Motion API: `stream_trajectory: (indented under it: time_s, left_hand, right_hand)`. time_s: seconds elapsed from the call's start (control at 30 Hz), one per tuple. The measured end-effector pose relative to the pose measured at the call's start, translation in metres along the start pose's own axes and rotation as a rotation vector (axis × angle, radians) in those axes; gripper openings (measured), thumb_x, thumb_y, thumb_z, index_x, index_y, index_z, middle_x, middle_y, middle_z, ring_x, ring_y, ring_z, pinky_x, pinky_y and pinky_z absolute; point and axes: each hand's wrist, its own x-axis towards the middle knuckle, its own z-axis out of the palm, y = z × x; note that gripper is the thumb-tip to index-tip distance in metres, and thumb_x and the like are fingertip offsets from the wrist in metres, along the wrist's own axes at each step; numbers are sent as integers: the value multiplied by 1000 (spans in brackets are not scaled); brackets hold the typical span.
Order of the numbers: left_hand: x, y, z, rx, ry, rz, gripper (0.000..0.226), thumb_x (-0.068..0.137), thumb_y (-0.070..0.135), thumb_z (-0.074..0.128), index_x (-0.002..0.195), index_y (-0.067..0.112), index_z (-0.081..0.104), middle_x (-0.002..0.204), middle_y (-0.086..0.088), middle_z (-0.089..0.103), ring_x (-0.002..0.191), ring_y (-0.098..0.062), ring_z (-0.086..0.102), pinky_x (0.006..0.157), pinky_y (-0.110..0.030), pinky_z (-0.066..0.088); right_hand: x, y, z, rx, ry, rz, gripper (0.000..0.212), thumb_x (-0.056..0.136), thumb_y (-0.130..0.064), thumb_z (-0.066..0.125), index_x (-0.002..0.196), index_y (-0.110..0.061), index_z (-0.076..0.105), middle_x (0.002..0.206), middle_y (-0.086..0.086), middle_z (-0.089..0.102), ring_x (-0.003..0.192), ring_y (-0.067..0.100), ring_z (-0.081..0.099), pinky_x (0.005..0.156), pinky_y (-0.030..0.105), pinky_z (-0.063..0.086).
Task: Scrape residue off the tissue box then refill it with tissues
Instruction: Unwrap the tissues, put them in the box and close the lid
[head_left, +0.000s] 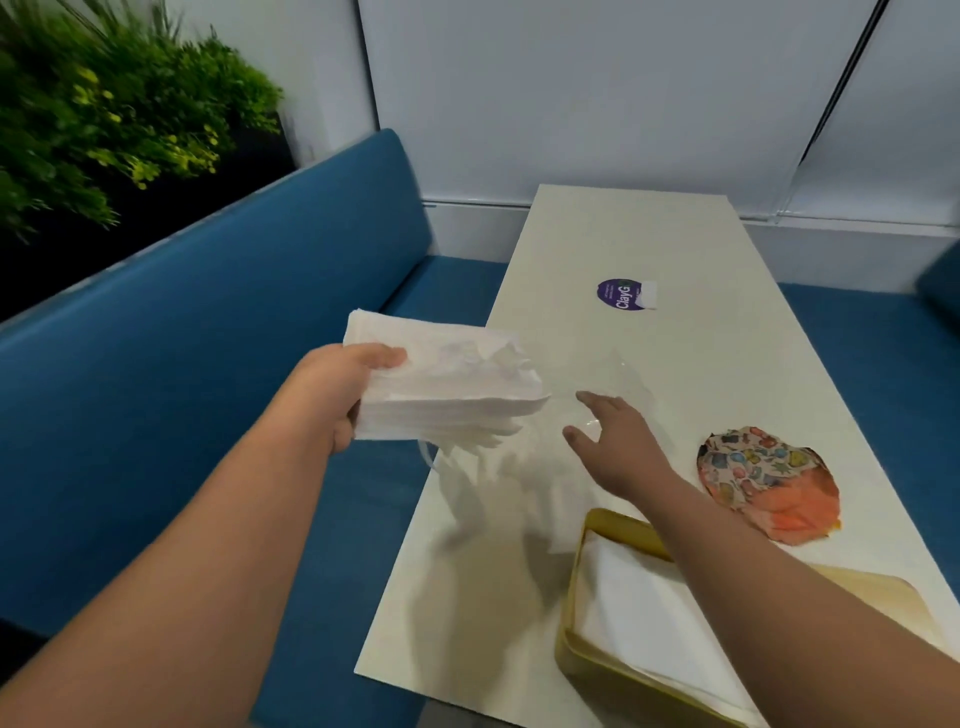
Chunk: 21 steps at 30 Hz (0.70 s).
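tissue box (576, 613) cropped below, plant (104, 114) blurred

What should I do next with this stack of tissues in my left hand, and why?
Probably bring the stack of tissues, gripped by your left hand, over to the yellow tissue box and lay it in. The box sits open near you with tissues already inside, and your right hand is open over the clear plastic wrapper, holding nothing.

A long white bench (675, 249) carries a round purple sticker (621, 294) near its far end, a crumpled patterned cloth (763, 483) by the right edge, what looks like clear plastic wrapping (618, 384) mid-surface, and an open yellow tissue box (576, 613) holding tissues nearest.
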Motion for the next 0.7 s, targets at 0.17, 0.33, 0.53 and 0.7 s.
stream_trajectory:
  time_s: [0.17, 0.33, 0.53, 0.7]
  left_hand:
    - [-44, 39, 61, -22, -70, 59, 28, 64, 25, 84, 86, 14, 71, 77, -1, 75, 65, -19, 71, 52, -27, 54]
    - [-93, 62, 110, -40, -301, 37, 34, 72, 22, 79, 102, 11, 71, 100, -10, 73, 83, -30, 70, 71, -46, 60]
    - [-112, 32, 124, -93, -448, -113, 32, 77, 26, 73, 107, 14, 67, 89, -12, 71, 68, -28, 69, 57, -38, 57]
    - [-108, -23, 125, 9, -409, -173, 37, 73, 25, 78, 105, 11, 69, 92, -12, 74, 72, -30, 70, 61, -40, 58]
  right_hand:
    - [-36, -4, -11, 372, 19, 251, 35, 94, -35, 53, 125, -19, 58, 132, 5, 56, 119, 22, 51, 95, 28, 37]
    - [-60, -4, -33, 1243, -3, 522, 25, 98, -28, 47, 102, -7, 60, 116, 12, 62, 114, 25, 55, 105, 37, 38]
    - [-90, 15, -85, 1893, -226, 508, 40, 94, -15, 38, 127, 3, 52, 129, 28, 55, 116, 45, 54, 91, 56, 45]
    - [-131, 56, -127, 1747, -241, 492, 84, 78, -81, 38, 125, -17, 63, 131, 16, 58, 117, 37, 57, 93, 49, 48]
